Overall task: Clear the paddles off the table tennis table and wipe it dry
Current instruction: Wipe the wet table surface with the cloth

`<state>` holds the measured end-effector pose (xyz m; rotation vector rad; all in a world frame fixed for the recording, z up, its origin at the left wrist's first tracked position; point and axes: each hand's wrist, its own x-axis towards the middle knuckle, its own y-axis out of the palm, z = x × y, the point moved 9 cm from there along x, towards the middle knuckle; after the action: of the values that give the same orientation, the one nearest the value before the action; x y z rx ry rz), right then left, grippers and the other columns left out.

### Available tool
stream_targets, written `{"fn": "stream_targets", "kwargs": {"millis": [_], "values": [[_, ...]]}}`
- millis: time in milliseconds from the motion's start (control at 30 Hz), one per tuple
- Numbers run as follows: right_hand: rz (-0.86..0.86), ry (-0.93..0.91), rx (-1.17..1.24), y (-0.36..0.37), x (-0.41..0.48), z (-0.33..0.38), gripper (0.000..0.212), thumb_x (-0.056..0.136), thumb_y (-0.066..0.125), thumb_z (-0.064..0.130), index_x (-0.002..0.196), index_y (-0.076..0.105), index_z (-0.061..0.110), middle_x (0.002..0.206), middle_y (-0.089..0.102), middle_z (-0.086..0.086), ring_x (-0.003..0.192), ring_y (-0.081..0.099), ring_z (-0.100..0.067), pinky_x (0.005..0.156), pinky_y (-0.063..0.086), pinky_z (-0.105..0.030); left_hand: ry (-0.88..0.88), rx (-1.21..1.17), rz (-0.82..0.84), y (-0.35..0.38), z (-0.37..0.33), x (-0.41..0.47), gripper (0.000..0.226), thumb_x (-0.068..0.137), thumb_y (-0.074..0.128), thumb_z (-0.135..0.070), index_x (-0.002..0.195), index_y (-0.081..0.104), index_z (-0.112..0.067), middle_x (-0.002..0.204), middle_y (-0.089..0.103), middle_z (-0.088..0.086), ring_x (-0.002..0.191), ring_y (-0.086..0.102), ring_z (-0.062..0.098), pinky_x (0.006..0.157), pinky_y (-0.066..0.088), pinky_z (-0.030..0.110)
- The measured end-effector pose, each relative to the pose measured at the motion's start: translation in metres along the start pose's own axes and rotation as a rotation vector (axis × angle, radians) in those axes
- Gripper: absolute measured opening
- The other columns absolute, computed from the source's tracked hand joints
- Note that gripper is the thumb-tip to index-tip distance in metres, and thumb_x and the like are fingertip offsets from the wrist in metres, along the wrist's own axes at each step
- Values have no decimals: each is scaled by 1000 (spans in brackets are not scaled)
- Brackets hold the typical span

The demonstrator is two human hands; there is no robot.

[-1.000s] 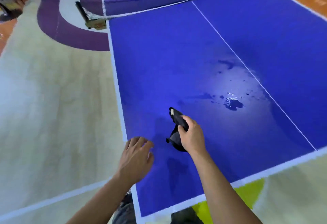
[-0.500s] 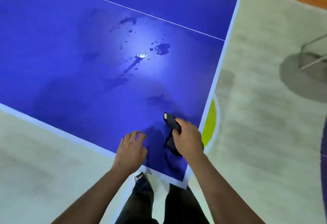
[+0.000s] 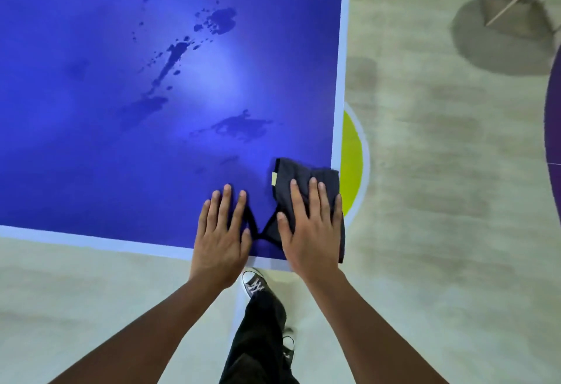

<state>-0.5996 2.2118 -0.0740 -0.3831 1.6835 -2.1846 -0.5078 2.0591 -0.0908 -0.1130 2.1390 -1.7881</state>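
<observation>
Blue table-tennis worktop (image 3: pixel 76 156) with white edge lines fills the upper left of the frame, with dark wet patches (image 3: pixel 243 127) across its middle. At its lower right corner lies a dark grey crumpled cloth (image 3: pixel 303 175) — the right hand (image 3: pixel 309 232) presses on it, fingers straight and spread. The left hand (image 3: pixel 223 232) lies flat just beside, palm down on bare blue; a thin cloth strip seems to reach its thumb.

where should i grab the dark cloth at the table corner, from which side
Probably the bunched far edge of the dark cloth, beyond the right hand pressing it flat. Come from above, curling fingers over that fold: it lies flat on the table, so its sides offer little.
</observation>
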Motion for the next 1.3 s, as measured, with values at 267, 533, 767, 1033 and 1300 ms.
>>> {"fn": "stream_targets", "kwargs": {"millis": [267, 533, 767, 1033, 1300], "values": [[-100, -16, 20, 6, 3, -2, 65, 101, 44, 54, 159, 34, 26, 167, 28, -7, 156, 19, -25, 125, 13, -56, 24, -54, 27, -24, 3, 1, 62, 99, 27, -44, 155, 36, -17, 161, 32, 14, 146, 34, 36, 116, 33, 49], [-38, 82, -54, 12, 41, -5, 60, 105, 30, 49, 162, 21, 33, 170, 19, -4, 158, 10, -21, 125, 14, -56, 101, -94, -28, -59, 14, 81, 58, 98, 28, -37, 146, 49, -12, 152, 45, 13, 135, 46, 36, 111, 37, 47], [-32, 98, -55, 8, 142, -13, 59, 105, 24, 48, 162, 20, 35, 170, 18, 0, 158, 7, -17, 127, 9, -52, 170, -73, -68, -83, 22, 204, 58, 97, 29, -35, 147, 47, -12, 153, 43, 12, 141, 40, 35, 113, 35, 47], [-44, 109, -65, 1, 281, -38, 60, 104, 19, 49, 162, 17, 35, 170, 16, 1, 158, 5, -15, 127, 5, -50, 166, -70, -126, -103, 40, 337, 63, 95, 34, -37, 155, 34, -16, 163, 29, 10, 151, 25, 32, 121, 26, 47], [-70, 112, -35, -14, 475, -71, 58, 105, 27, 45, 161, 23, 33, 170, 20, -1, 158, 10, -19, 127, 2, -49, 149, -70, -144, -97, 43, 363, 64, 99, 32, -44, 159, 25, -22, 167, 19, 5, 155, 16, 26, 124, 16, 44]]}}
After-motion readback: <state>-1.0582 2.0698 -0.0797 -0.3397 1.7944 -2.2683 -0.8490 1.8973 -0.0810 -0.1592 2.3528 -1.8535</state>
